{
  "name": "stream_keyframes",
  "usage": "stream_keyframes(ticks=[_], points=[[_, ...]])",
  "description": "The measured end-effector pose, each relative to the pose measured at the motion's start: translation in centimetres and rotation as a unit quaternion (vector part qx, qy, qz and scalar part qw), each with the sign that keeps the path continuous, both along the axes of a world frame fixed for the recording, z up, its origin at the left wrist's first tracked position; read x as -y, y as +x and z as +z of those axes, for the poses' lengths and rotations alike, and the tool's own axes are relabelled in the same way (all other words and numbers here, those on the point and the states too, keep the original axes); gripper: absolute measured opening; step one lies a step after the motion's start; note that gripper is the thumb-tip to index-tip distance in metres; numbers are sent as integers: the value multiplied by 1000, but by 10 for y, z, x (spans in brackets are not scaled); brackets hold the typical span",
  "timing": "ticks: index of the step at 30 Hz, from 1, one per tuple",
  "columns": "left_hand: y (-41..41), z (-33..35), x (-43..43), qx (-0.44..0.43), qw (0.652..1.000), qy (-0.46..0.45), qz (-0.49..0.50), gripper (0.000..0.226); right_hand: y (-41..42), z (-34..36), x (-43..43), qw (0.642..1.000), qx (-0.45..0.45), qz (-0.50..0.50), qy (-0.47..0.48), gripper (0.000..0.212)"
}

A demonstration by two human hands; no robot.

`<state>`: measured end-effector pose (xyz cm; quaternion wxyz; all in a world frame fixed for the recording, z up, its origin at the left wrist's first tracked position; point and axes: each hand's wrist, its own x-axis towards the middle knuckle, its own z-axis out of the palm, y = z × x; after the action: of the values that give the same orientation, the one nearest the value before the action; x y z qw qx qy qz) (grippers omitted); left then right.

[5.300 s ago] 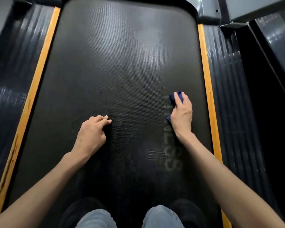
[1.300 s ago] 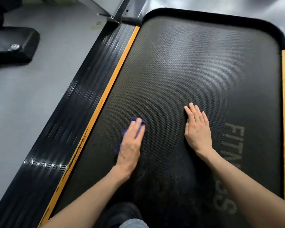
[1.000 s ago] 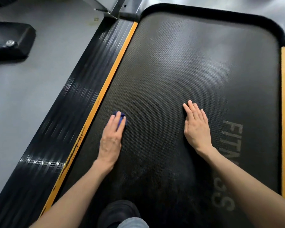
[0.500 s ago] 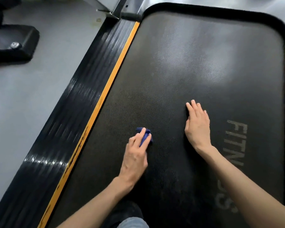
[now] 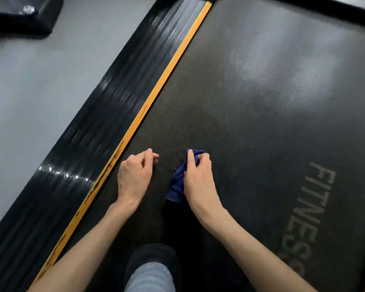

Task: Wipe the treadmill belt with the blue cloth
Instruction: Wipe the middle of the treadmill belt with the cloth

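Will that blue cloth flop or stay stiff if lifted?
Likely floppy: the blue cloth sags in creased folds from the right hand gripping it. Probably light, one hand bunches it; may drag on the textured treadmill belt.

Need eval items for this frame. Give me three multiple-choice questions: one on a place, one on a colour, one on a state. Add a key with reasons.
1. Where is the FITNESS lettering relative to the blue cloth?
A. left of it
B. right of it
C. under it

2. What colour is the stripe along the left edge of the treadmill belt?
A. white
B. red
C. orange

3. How is the blue cloth held?
A. gripped in the right hand
B. lying loose, untouched
C. tucked under a shoe

Key:
1 B: the lettering runs along the belt well to the right of the cloth.
2 C: the stripe between the belt and the ribbed black side rail is orange.
3 A: the right hand's fingers curl round the bunched cloth.
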<state>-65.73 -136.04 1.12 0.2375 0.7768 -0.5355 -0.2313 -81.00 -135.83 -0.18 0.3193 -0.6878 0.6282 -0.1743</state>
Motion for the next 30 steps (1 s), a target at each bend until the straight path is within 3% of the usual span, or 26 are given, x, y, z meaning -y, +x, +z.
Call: stream_keyframes(ticks=[2,4,7,11,15,18,20,22,25,30], points=[[9,7,-11,7,1000,-1,4,34,-4,-3,16,997,-13,20,-77,35],[26,14,-22,43,999,-2,5,28,-13,-7,35,996,4,-3,-87,33],[60,16,-41,105,994,23,-16,27,-15,-22,61,989,-32,-35,-137,45],[70,9,-69,140,988,56,-45,35,5,-30,49,995,7,-41,-95,55],[58,8,-86,209,954,189,-105,56,38,-27,19,983,25,158,-90,57],[66,15,-90,154,933,279,-168,72,57,-30,-9,928,10,344,-142,57],[74,21,-94,121,920,326,-182,73,53,-33,-1,892,-14,412,-184,59],[72,23,-97,125,908,356,-181,75,44,-33,22,892,-53,404,-196,61],[53,15,-97,162,907,359,-147,78,34,-32,59,933,-95,302,-169,62],[61,16,-100,187,927,292,-142,74,54,-26,48,974,-34,174,-137,57]])
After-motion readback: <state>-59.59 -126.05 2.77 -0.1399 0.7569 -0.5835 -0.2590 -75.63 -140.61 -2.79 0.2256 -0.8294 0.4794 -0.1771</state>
